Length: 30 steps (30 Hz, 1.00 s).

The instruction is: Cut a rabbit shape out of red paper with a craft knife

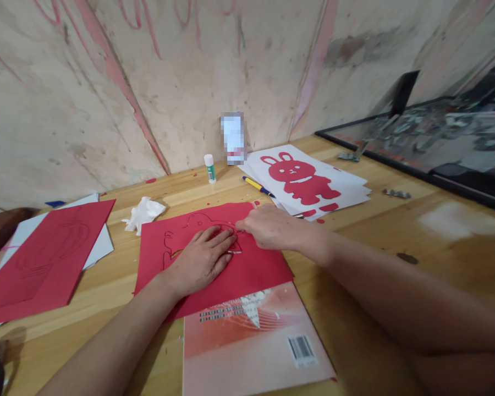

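A rough, stained wall (pixel 214 71) is backing a smooth, pale-grained wooden table (pixel 379 231). The outlined red sheet (pixel 268 264) is lying flat on the table, partly overlapping a book (pixel 247 341); it is looking very light and thin, bending easily, likely dry enough not to be slipping much under skin. Narrow gaps along its dark outline are seeming to show paler stuff beneath, so the paper is probably being weakest there, prone to tearing or creasing; its broad plain margins are offering the safer hold, with flat pressure suiting it better than a pinch. A second red sheet (pixel 66 242) is slanting across white paper at the left. The book is presenting a glossy-looking, reddish cover. White sheets (pixel 346 181) are carrying a flat, rounded red rabbit shape (pixel 303 181). The left hand (pixel 208 256) is resting flat, fingers extended on the outlined sheet, clasping nothing; the right hand (pixel 270 225) is curling its fingers at the sheet's upper right part, and whether it is pinching a tool I cannot tell. A blurred phone-like slab (pixel 233 137) is leaning upright, soft tissue (pixel 146 213) is lying crumpled, a hard cylindrical glue stick (pixel 210 169) is standing, and a slim yellow-and-blue pen (pixel 258 187) is lying beside the white sheets
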{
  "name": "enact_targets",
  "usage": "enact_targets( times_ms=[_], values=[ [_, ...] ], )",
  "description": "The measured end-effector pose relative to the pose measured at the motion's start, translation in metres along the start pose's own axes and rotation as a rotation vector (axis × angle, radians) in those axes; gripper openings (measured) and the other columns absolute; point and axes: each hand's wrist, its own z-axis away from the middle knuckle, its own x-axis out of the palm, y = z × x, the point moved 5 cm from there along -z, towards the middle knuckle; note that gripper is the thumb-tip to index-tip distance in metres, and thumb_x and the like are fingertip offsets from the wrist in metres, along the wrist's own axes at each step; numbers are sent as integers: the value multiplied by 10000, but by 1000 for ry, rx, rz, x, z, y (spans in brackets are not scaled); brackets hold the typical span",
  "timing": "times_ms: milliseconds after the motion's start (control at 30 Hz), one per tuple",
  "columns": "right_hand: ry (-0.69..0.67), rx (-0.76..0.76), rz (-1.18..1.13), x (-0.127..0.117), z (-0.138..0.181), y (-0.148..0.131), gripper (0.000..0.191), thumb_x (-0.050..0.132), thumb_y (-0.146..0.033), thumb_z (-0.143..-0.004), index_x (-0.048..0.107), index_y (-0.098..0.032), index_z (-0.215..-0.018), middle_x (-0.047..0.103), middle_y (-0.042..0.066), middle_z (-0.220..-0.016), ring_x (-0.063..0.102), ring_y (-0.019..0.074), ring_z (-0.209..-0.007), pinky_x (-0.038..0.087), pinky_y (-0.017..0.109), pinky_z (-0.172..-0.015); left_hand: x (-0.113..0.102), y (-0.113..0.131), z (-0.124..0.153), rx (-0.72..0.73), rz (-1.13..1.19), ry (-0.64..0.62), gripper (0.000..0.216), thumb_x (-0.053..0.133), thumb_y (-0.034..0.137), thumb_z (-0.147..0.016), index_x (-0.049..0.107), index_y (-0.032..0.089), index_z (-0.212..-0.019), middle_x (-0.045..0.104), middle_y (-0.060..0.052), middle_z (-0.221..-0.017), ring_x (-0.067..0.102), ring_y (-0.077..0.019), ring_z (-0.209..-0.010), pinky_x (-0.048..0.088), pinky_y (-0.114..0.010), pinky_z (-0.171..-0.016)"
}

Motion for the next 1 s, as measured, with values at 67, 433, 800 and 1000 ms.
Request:
enact_targets(
  times_ms=[67, 433, 800, 1000],
  values=[
    [-2, 1, 6, -1, 0, 0, 250, 521, -109, -759, 683, -193, -930, 700, 94, -767, 642, 214, -715, 312, 267, -557, 0, 0, 0, 3, 3, 4, 429, 345, 326, -981, 437, 200, -1380, 463, -41, -1423, 374, -278, -1302, 363, -495, -1065],
    [114, 109, -16, -10, 2, -4, 254, 477, -113, -796, 601, -151, -1014, 696, 114, -768, 652, 233, -725, 306, 281, -557, -2, -4, 9, -69, 79, 106, 442, 402, 340, -959, 446, 179, -1368, 374, -135, -1456, 368, -248, -1340, 376, -433, -1086],
    [105, 121, -65, -1, -9, -17, 227, 478, -127, -822, 609, -146, -1006, 701, 107, -755, 660, 228, -726, 360, 298, -625, 0, -5, 10, -68, 52, 120, 406, 427, 354, -948, 560, 159, -1278, 454, -159, -1407, 370, -300, -1345, 380, -501, -1070],
    [105, 94, -67, 3, -11, -21, 206, 463, -166, -847, 608, -142, -992, 701, 119, -761, 664, 240, -727, 366, 298, -597, -1, -4, 9, -54, 55, 118, 388, 428, 338, -948, 576, 154, -1255, 494, -159, -1369, 386, -293, -1334, 371, -496, -1080]
  ],
)
